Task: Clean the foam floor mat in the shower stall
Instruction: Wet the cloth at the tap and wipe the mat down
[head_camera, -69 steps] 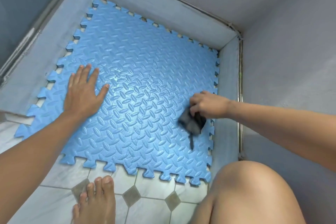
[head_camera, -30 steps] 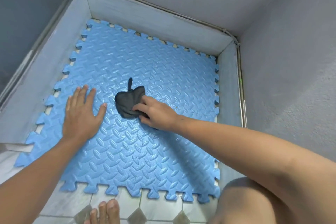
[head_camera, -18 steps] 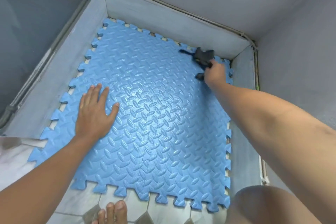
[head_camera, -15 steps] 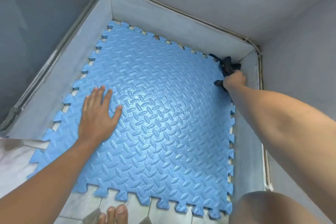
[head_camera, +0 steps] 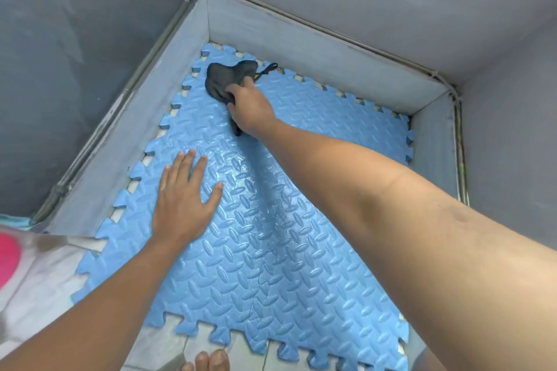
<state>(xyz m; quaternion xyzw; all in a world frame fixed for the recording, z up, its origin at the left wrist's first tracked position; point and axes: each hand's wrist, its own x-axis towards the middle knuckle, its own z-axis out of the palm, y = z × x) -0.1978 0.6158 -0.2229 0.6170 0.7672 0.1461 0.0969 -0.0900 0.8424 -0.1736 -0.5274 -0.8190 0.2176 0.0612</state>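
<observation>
A blue foam floor mat (head_camera: 301,250) with a raised tread pattern and jigsaw edges fills the shower stall floor. Its surface looks wet and shiny near the middle. My right hand (head_camera: 251,110) reaches across to the mat's far left corner and grips a dark grey cloth (head_camera: 224,78), pressing it on the mat. A thin loop on the cloth trails toward the back curb. My left hand (head_camera: 184,202) lies flat on the mat's left part, fingers spread, holding nothing.
Low grey curbs (head_camera: 316,48) and grey walls enclose the mat on the left, back and right. White tiled floor (head_camera: 168,343) lies in front, where my toes (head_camera: 211,361) show. A pink object (head_camera: 7,262) sits at the left edge.
My right hand has swept the cloth from the mat's far right corner along the back edge to the far left corner. My left hand has stayed flat on the mat.
</observation>
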